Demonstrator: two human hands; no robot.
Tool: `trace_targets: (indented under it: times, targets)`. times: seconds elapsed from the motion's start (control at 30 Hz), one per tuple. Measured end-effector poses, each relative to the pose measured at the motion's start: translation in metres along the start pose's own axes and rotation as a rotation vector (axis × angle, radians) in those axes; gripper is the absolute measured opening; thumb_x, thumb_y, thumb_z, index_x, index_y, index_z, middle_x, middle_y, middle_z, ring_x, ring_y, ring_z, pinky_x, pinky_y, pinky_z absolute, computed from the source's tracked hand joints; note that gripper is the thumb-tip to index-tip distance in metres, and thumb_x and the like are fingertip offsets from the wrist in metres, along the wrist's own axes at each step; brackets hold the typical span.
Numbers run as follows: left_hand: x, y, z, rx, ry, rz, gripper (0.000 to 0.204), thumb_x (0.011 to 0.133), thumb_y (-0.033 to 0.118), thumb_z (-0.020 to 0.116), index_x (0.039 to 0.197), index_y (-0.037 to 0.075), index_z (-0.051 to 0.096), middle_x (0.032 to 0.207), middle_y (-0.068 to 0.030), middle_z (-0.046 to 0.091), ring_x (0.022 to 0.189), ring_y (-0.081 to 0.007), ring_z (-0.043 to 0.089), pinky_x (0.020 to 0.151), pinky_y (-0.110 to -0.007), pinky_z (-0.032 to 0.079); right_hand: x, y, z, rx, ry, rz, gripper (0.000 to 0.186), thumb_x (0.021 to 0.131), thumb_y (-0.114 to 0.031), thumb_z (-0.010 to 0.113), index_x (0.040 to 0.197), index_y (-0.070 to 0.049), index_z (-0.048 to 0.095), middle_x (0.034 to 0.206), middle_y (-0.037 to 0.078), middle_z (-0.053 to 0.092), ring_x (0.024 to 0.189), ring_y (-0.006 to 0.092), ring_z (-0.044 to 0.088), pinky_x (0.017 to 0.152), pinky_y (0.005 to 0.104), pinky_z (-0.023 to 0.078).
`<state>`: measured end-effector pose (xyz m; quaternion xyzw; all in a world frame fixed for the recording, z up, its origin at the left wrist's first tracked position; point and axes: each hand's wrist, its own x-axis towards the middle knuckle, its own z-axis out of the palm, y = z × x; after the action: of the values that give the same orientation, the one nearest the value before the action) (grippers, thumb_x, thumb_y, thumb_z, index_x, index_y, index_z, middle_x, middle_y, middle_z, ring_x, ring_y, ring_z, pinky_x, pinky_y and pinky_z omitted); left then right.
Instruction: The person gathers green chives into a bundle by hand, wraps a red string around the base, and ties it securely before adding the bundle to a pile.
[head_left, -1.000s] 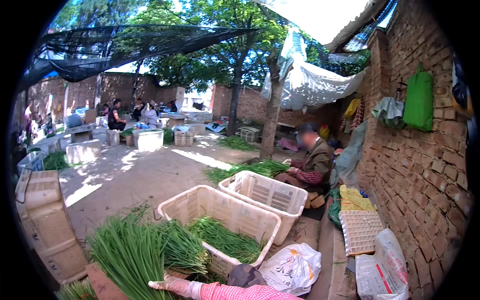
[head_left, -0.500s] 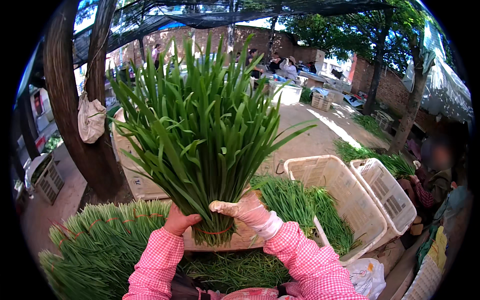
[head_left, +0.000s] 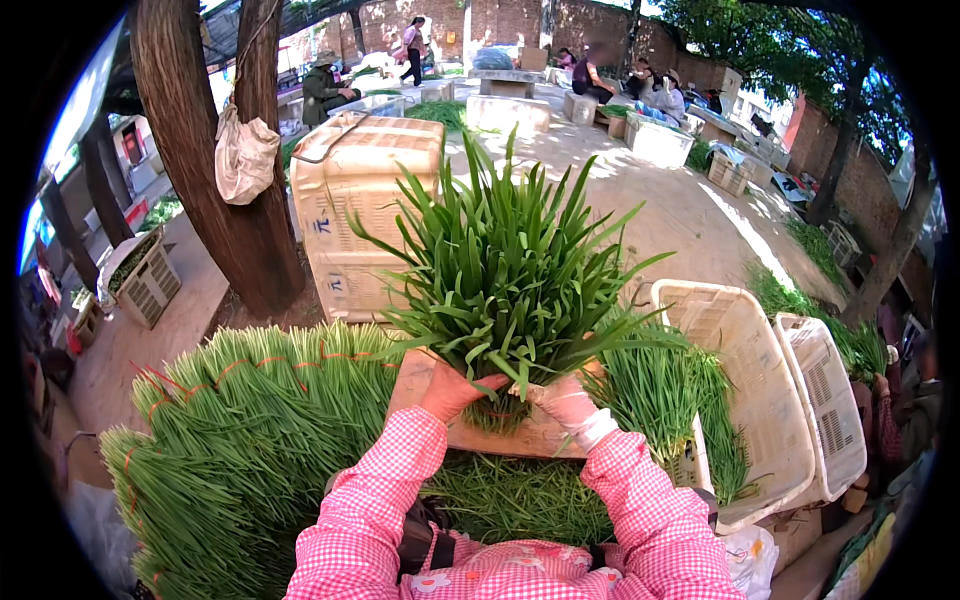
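A thick bunch of flat-leaved garlic chives (head_left: pixel 510 270) stands over a wooden board (head_left: pixel 480 438), its leaf tips fanned out upward and away from me. My left hand (head_left: pixel 455 390) is closed round the left of its lower end. My right hand (head_left: pixel 568 408), with a whitish wrap at the wrist, clasps the right side, and the two thumbs nearly meet at the front. The stem ends show dimly below the thumbs; the fingers behind are hidden by leaves. Tied bundles of chives (head_left: pixel 230 440) are piled on the left, with red bands round them.
Loose chives (head_left: pixel 650 385) lie right of the board, beside a cream plastic crate (head_left: pixel 745 370) and a second crate (head_left: pixel 825 410). Cut leaves (head_left: pixel 520 500) cover the area below the board. An upturned crate (head_left: pixel 365 190) stands ahead near a tree trunk (head_left: pixel 190 150). Several people sit farther off.
The bunch has come lower and leans away, showing more of its leaf tops. My view has shifted left, bringing the upturned crate and more yard into sight. Both hands keep their hold.
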<state>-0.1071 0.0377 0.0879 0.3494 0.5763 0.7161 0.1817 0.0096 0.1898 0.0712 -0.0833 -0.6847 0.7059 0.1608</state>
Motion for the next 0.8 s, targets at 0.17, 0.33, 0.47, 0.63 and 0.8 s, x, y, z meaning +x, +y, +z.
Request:
trace_targets:
  times: [0.17, 0.33, 0.47, 0.63, 0.8]
  targets:
    - [0.029, 0.019, -0.002, 0.006, 0.000, 0.046, 0.057, 0.068, 0.008, 0.075, 0.117, 0.001, 0.047, 0.109, -0.0071, 0.059, 0.097, -0.0176, 0.056, 0.088, -0.032, 0.044, 0.011, -0.011, -0.005, 0.130, -0.065, 0.132, 0.052, 0.073, -0.021, 0.075, 0.115, -0.001, 0.054, 0.107, 0.004, 0.060, 0.096, 0.0117, 0.054, 0.084, 0.0289, 0.044]
    - [0.041, 0.053, 0.000, 0.562, -0.072, 0.266, 0.068, 0.060, 0.025, 0.078, 0.116, 0.002, 0.049, 0.109, -0.0146, 0.057, 0.099, -0.0275, 0.055, 0.088, -0.038, 0.043, 0.013, -0.026, -0.003, 0.899, -0.009, -0.073, 0.052, 0.072, -0.013, 0.074, 0.118, -0.006, 0.050, 0.115, 0.005, 0.055, 0.108, 0.0205, 0.051, 0.098, 0.0369, 0.039]
    - [0.029, -0.003, 0.053, 1.062, -0.034, 0.249, 0.075, 0.057, 0.029, 0.079, 0.119, 0.006, 0.046, 0.101, -0.0144, 0.055, 0.100, -0.0314, 0.051, 0.084, -0.042, 0.041, -0.016, 0.003, -0.105, 0.970, 0.411, -0.134, 0.053, 0.082, -0.041, 0.058, 0.123, -0.010, 0.047, 0.126, 0.009, 0.049, 0.114, 0.0287, 0.046, 0.100, 0.0479, 0.033]
    - [0.007, -0.090, 0.102, 1.288, -0.353, 0.078, 0.089, 0.058, 0.034, 0.078, 0.132, 0.009, 0.035, 0.124, -0.0160, 0.043, 0.121, -0.0327, 0.036, 0.100, -0.046, 0.028, -0.059, 0.000, -0.156, 0.645, 0.646, -0.023, 0.069, 0.088, -0.046, 0.046, 0.142, -0.014, 0.017, 0.142, 0.012, 0.027, 0.129, 0.0277, 0.028, 0.104, 0.0426, 0.020]
    - [0.001, -0.046, 0.058, 1.034, -0.441, 0.257, 0.105, 0.055, 0.040, 0.079, 0.138, 0.011, 0.022, 0.140, -0.0184, 0.025, 0.131, -0.0367, 0.020, 0.106, -0.054, 0.014, -0.070, -0.038, -0.125, -0.105, 0.535, -0.061, 0.057, 0.090, -0.017, 0.050, 0.139, -0.011, 0.023, 0.135, 0.019, 0.035, 0.126, 0.0275, 0.033, 0.104, 0.0402, 0.024]
